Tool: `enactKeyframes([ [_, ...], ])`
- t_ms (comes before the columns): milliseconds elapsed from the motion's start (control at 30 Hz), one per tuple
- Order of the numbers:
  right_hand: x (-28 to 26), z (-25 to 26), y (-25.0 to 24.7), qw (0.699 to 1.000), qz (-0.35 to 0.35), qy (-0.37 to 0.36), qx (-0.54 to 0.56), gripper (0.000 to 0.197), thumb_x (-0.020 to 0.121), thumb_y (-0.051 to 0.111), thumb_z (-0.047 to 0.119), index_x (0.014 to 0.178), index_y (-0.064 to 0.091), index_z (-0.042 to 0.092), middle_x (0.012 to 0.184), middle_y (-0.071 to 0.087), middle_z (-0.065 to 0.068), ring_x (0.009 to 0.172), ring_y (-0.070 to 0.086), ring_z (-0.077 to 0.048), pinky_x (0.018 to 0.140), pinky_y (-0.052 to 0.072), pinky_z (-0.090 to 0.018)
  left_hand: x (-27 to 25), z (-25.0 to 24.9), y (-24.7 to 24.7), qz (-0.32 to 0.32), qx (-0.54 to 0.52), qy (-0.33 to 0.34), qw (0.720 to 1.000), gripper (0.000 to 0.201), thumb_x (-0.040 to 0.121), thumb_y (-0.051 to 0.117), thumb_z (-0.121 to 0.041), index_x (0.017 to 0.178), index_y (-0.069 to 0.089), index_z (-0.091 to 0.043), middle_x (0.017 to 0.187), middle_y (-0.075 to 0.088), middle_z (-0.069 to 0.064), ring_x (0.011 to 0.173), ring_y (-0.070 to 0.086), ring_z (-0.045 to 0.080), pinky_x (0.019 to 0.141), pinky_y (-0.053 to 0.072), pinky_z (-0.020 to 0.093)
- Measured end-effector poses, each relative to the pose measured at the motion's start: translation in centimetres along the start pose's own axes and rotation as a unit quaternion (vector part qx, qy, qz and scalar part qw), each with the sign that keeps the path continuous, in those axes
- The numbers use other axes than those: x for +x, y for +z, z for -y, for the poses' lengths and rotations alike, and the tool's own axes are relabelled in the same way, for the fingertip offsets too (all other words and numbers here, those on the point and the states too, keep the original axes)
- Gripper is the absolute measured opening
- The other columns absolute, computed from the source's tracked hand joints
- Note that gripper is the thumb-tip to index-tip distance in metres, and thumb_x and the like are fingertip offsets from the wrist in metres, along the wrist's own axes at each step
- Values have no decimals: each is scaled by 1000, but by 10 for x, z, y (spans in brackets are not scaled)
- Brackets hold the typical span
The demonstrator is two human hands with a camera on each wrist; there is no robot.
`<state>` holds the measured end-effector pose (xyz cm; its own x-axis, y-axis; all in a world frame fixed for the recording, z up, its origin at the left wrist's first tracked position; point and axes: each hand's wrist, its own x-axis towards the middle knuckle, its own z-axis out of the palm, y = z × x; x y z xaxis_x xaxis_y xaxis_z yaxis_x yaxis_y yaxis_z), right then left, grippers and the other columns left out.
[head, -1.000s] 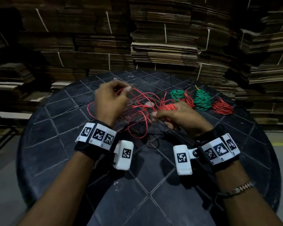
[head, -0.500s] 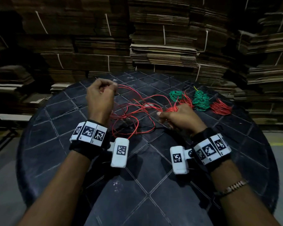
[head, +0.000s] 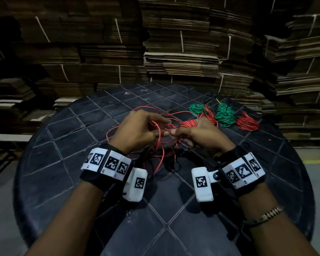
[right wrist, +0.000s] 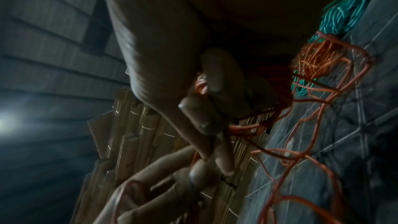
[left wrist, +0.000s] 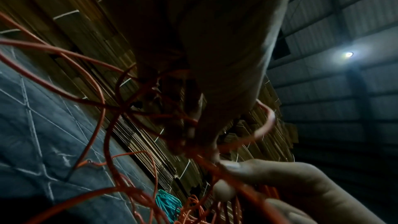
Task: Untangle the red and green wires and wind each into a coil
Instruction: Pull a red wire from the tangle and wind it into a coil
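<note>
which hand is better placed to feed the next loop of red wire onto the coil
Probably the left hand: it pinches the loose red wire trailing over the table. The right hand is occupied gripping the part-wound red coil, so it should just hold steady.

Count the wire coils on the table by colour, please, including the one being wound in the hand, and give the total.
Green coils: 2, one at the far middle and one further right.
Red coils: 3, one beside the first green coil, one at the far right, one part-wound in the right hand, with loose red wire trailing.
Total: 5 coils.
</note>
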<state>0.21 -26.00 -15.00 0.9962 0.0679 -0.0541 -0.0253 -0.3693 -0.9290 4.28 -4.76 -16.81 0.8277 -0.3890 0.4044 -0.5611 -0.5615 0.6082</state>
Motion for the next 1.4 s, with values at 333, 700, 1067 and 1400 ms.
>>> enactKeyframes([
  [333,-10,1,-20,964,182,-91,174,31,95,60,21,79,69,-4,37,33,-1,27,23,-6,35,7,-24,8,12,-10,-124,-387,-282,869,13,83,74,1,96,78,1,79,70,16,36,34,2,36,24,13],
  [700,24,-13,-16,957,-71,-63,273,26,101,57,17,89,70,-2,57,66,0,30,35,-3,31,22,-12,10,21,-14,-174,-404,-256,861,29,88,73,2,114,74,-11,98,78,12,72,69,9,58,52,16],
  [1067,36,-27,-6,959,-99,-53,260,24,103,53,14,96,71,1,69,72,-1,35,36,-2,35,24,-12,2,-2,-32,-115,-471,-115,867,39,81,59,3,116,69,-11,90,67,-1,69,55,8,55,40,18],
  [1400,9,-9,2,968,110,-125,188,40,105,51,18,74,76,17,58,43,-4,36,27,-7,37,22,-15,2,-36,14,54,-451,-252,854,33,107,49,-46,123,47,-16,102,70,6,87,74,26,68,65,37],
])
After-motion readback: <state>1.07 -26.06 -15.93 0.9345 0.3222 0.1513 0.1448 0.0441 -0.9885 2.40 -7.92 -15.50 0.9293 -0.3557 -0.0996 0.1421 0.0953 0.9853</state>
